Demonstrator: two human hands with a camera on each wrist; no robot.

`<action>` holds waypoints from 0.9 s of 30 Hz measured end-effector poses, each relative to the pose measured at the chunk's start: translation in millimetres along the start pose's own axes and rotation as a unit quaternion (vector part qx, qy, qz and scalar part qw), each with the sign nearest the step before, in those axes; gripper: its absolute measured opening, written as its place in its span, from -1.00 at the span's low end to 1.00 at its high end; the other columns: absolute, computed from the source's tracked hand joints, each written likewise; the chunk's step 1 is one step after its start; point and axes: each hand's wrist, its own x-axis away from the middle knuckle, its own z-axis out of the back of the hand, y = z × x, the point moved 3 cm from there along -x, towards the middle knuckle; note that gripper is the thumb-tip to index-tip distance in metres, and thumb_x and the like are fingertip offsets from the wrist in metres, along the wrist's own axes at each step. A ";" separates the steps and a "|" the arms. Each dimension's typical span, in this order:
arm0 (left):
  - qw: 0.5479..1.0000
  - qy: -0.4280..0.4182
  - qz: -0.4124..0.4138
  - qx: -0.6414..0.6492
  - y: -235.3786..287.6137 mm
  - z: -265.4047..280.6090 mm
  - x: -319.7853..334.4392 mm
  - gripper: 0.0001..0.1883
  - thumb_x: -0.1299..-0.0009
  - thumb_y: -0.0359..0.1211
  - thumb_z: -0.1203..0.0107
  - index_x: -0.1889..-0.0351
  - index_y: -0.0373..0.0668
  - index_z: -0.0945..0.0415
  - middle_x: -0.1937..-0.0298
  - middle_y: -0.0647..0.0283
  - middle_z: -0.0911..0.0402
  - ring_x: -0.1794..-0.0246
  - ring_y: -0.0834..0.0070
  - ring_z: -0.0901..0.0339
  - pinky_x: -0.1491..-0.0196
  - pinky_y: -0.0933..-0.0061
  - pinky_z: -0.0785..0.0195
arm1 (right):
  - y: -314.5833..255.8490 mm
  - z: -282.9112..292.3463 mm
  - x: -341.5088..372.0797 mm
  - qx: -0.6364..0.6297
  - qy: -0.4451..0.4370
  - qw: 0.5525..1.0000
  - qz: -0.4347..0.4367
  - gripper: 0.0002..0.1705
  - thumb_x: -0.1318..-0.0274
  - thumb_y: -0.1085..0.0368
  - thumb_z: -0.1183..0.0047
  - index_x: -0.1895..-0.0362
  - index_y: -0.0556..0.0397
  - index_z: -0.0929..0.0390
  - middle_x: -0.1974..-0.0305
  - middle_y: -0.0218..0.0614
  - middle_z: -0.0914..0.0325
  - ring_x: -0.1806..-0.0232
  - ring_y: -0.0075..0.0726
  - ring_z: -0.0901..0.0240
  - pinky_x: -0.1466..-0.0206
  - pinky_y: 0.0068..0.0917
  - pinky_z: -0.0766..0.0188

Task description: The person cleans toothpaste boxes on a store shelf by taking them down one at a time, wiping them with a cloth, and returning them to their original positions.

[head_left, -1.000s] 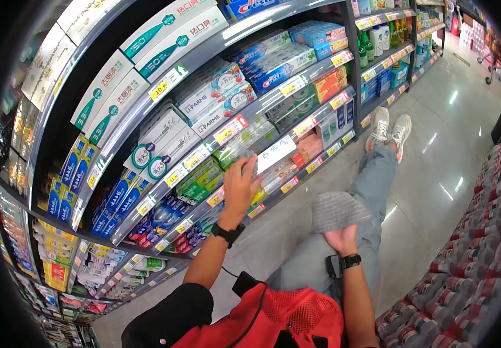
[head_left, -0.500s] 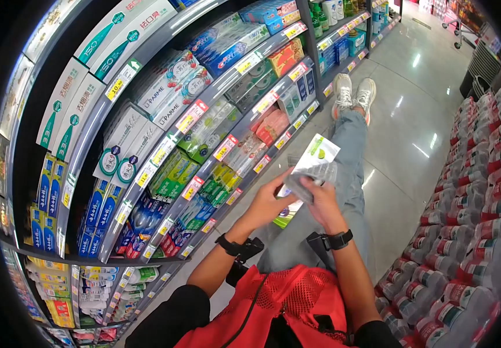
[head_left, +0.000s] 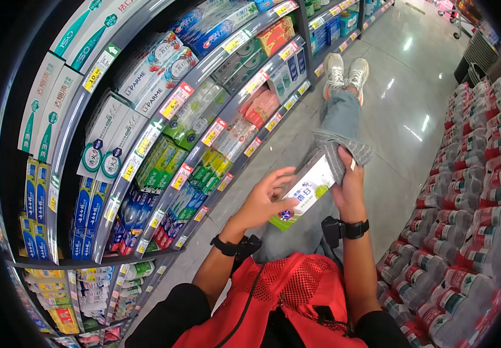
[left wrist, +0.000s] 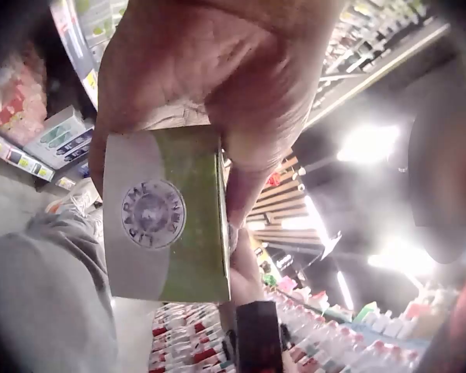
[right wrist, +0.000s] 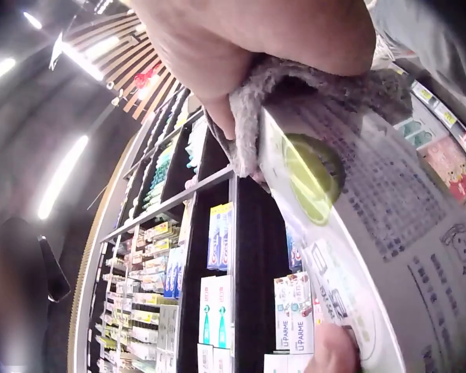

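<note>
A white and green toothpaste box [head_left: 309, 194] slants over the person's lap. My left hand [head_left: 263, 200] holds it near its lower end, thumb along the printed face; the fingers beneath are partly hidden. In the left wrist view the box's end [left wrist: 151, 214] with a round stamp faces the camera, below the left hand [left wrist: 210, 70]. My right hand [head_left: 350, 185] grips a grey cloth [head_left: 343, 152] against the upper end of the box. From the right wrist, the cloth [right wrist: 252, 116] bunches under the right hand [right wrist: 256, 35] at the box's [right wrist: 388, 225] edge.
Curved shelves [head_left: 163, 136] packed with toothpaste boxes and price tags run along the left. Shrink-wrapped bottles [head_left: 471, 232] are stacked on the right. The person's outstretched leg [head_left: 343, 116] lies on the tiled floor [head_left: 395, 110] between them. A cart [head_left: 459, 26] stands far back.
The left hand has come from the shelf to the lap with the toothpaste box. The right hand's cloth has moved from beside the box's middle to its upper end. The head view has shifted right.
</note>
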 end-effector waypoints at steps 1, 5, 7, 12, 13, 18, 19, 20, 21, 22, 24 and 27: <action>1.000 0.001 0.001 0.001 2.2 3.2 2.2 -0.14 -0.30 -0.43 -0.37 -0.53 -0.22 -0.13 -0.39 0.03 -0.42 -0.19 0.45 -0.51 -0.25 0.39 -0.37 | 1.9 3.4 -1.0 -0.033 0.023 0.999 -0.008 -0.70 -0.27 0.28 -0.18 -0.04 0.09 -0.54 0.06 -0.30 -0.64 0.07 -0.29 -0.63 -0.03 -0.30 -0.57; 0.992 -0.011 -0.070 0.106 6.0 15.8 14.4 -0.22 -0.34 -0.49 -0.30 -0.50 -0.24 -0.15 -0.42 0.02 -0.36 -0.21 0.39 -0.51 -0.28 0.33 -0.38 | -10.0 6.9 -1.9 -0.153 0.063 0.986 -0.035 -0.71 -0.31 0.21 -0.18 -0.04 0.05 -0.55 0.05 -0.31 -0.64 0.06 -0.29 -0.62 -0.03 -0.29 -0.57; 0.991 -0.013 -0.081 0.105 3.8 11.9 17.9 -0.25 -0.36 -0.51 -0.28 -0.49 -0.25 -0.17 -0.42 0.02 -0.35 -0.22 0.38 -0.50 -0.28 0.31 -0.39 | -8.5 17.8 -6.8 -0.167 0.050 0.984 -0.029 -0.69 -0.35 0.15 -0.15 -0.06 0.02 -0.53 0.03 -0.33 -0.64 0.06 -0.29 -0.62 -0.05 -0.27 -0.57; 0.996 0.017 -0.074 0.049 -0.8 2.4 11.3 -0.33 -0.37 -0.51 -0.29 -0.42 -0.28 -0.26 -0.35 0.11 -0.41 -0.28 0.41 -0.44 -0.29 0.33 -0.37 | -9.1 -5.1 7.2 -0.159 0.031 0.986 -0.030 -0.64 -0.38 0.07 -0.11 -0.08 0.01 -0.54 0.02 -0.31 -0.65 -0.01 -0.25 -0.61 -0.16 -0.22 -0.53; 0.996 0.013 -0.072 0.048 -1.7 -3.1 9.5 -0.33 -0.37 -0.51 -0.29 -0.42 -0.28 -0.26 -0.35 0.11 -0.41 -0.28 0.41 -0.44 -0.29 0.33 -0.37 | -7.9 -11.5 14.6 -0.125 0.041 0.991 -0.037 -0.64 -0.38 0.06 -0.10 -0.09 0.00 -0.54 0.01 -0.31 -0.64 -0.02 -0.25 -0.60 -0.16 -0.21 -0.53; 0.981 0.089 -0.166 0.040 -2.9 -18.9 -0.3 -0.34 -0.35 -0.49 -0.33 -0.39 -0.29 -0.29 -0.29 0.14 -0.43 -0.26 0.42 -0.45 -0.26 0.35 -0.41 | 16.3 -34.0 42.5 -0.079 0.011 0.996 -0.046 -0.64 -0.22 0.40 -0.23 -0.09 0.07 -0.52 0.01 -0.30 -0.63 -0.01 -0.36 -0.59 -0.09 -0.37 -0.54; 0.982 0.084 -0.164 0.038 -2.2 -18.4 -0.8 -0.34 -0.35 -0.49 -0.33 -0.39 -0.29 -0.29 -0.29 0.14 -0.43 -0.26 0.42 -0.45 -0.26 0.35 -0.41 | 19.5 -35.9 44.7 -0.057 -0.014 0.997 -0.044 -0.59 -0.15 0.48 -0.26 -0.10 0.09 -0.51 0.01 -0.31 -0.63 -0.01 -0.38 -0.59 -0.09 -0.39 -0.54; 0.984 0.094 -0.146 0.047 -2.0 -16.0 0.0 -0.34 -0.35 -0.50 -0.32 -0.39 -0.30 -0.29 -0.28 0.15 -0.44 -0.27 0.41 -0.45 -0.27 0.34 -0.39 | 21.9 -36.5 46.0 -0.036 -0.040 0.998 -0.042 -0.53 -0.09 0.56 -0.28 -0.10 0.11 -0.51 0.01 -0.32 -0.62 0.00 -0.40 -0.59 -0.09 -0.41 -0.53; 0.985 0.103 -0.128 0.056 -2.2 -14.3 1.0 -0.35 -0.35 -0.51 -0.31 -0.39 -0.30 -0.29 -0.28 0.15 -0.44 -0.28 0.41 -0.44 -0.29 0.34 -0.36 | 24.1 -33.7 46.3 -0.038 -0.039 0.998 -0.040 -0.53 -0.09 0.56 -0.28 -0.10 0.11 -0.51 0.01 -0.32 -0.62 0.00 -0.40 -0.59 -0.09 -0.41 -0.53; 0.985 0.100 -0.128 0.052 -4.2 -14.4 1.9 -0.35 -0.35 -0.51 -0.31 -0.39 -0.30 -0.29 -0.28 0.15 -0.44 -0.28 0.41 -0.44 -0.29 0.34 -0.36 | 25.9 -30.5 45.3 -0.033 -0.036 0.998 -0.037 -0.50 -0.05 0.57 -0.30 -0.11 0.11 -0.51 0.01 -0.32 -0.62 -0.01 -0.39 -0.59 -0.10 -0.41 -0.53; 0.988 0.101 -0.115 0.024 -8.7 -13.7 2.4 -0.37 -0.38 -0.52 -0.27 -0.40 -0.32 -0.28 -0.29 0.14 -0.45 -0.30 0.40 -0.43 -0.31 0.36 -0.33 | 22.7 -28.1 42.6 -0.035 -0.028 0.999 -0.029 -0.47 -0.02 0.59 -0.31 -0.12 0.12 -0.50 0.02 -0.32 -0.62 -0.01 -0.38 -0.59 -0.10 -0.40 -0.53; 0.991 0.070 -0.111 0.004 -6.1 -13.6 3.5 -0.39 -0.41 -0.51 -0.24 -0.40 -0.35 -0.28 -0.28 0.12 -0.45 -0.31 0.40 -0.42 -0.31 0.37 -0.33 | 0.0 -21.3 39.7 -0.015 -0.015 1.000 0.023 -0.48 -0.03 0.58 -0.29 -0.13 0.13 -0.50 0.01 -0.29 -0.63 -0.02 -0.35 -0.59 -0.11 -0.38 -0.54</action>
